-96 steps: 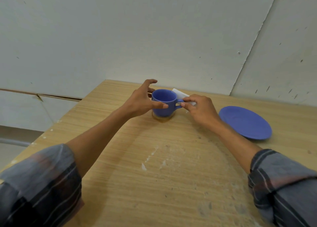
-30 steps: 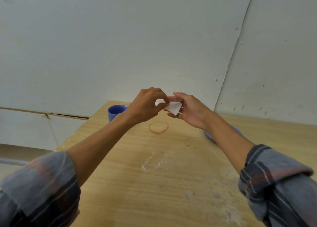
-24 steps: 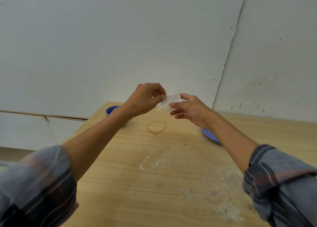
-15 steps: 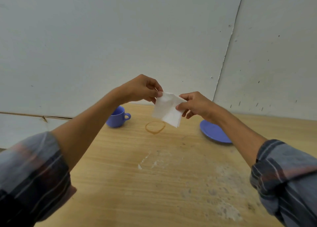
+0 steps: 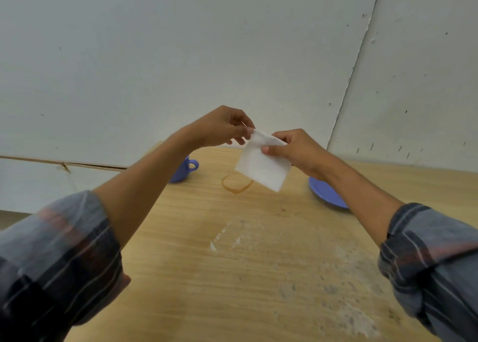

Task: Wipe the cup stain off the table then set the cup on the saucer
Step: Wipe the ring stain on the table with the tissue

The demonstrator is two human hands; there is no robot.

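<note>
Head view: both my hands, left (image 5: pixel 219 128) and right (image 5: pixel 297 150), pinch the tissue (image 5: pixel 261 167); it probably tears if I tug, leaving the stain (image 5: pixel 236 183) at 12 o'clock.

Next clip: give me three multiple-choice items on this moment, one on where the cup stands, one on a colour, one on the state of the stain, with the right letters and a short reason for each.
1. Where does the cup stand?
A. on the saucer
B. on the table, to the left of the stain
C. in the right hand

2. What colour is the saucer?
A. blue
B. white
C. green

3. What is the state of the stain?
A. wiped away
B. covered by the cup
C. a brown ring in plain view on the table

Answers:
1 B: the cup stands on the table, left of the ring, partly behind the left forearm.
2 A: the saucer's visible part is blue, like the cup.
3 C: the napkin is held above the table between the left hand and the right hand, so the ring is not yet wiped.
</note>
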